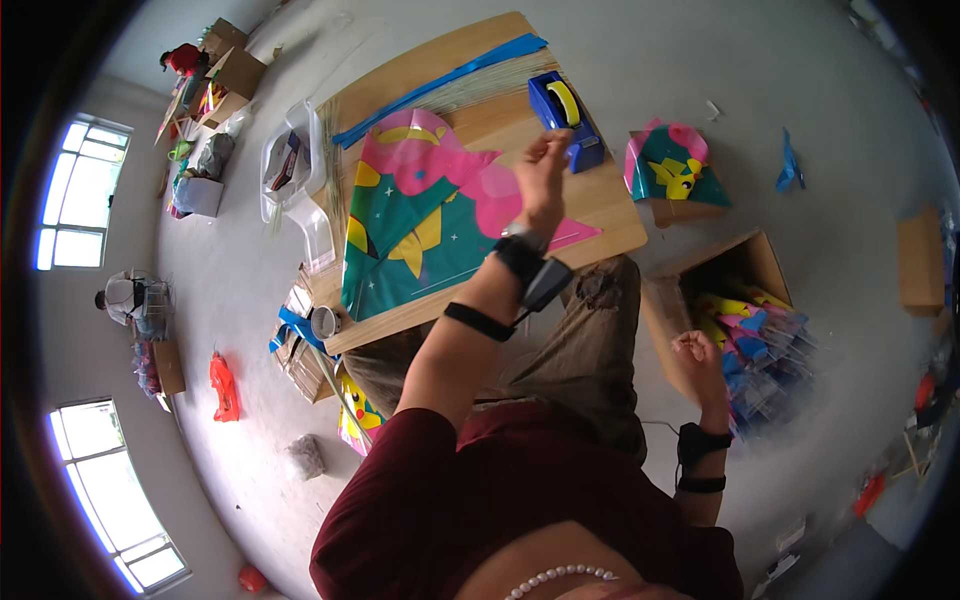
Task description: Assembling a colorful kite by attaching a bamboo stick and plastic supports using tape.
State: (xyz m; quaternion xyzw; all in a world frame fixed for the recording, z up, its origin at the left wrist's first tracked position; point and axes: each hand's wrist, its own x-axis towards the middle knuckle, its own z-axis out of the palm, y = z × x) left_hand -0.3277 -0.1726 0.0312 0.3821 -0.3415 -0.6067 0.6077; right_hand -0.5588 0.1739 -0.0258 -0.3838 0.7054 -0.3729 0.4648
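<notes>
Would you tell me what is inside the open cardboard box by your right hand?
The cardboard box holds a heap of bright folded packets in yellow, pink and blue. Whatever lies beneath the top layer is covered.

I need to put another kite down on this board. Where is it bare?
The wooden board is bare only along its right edge, below the blue tape dispenser. The kite, blue strip and thin sticks crowd the rest.

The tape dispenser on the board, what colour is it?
The tape dispenser is blue with a yellow roll, seen in the head view by the left hand.
</notes>
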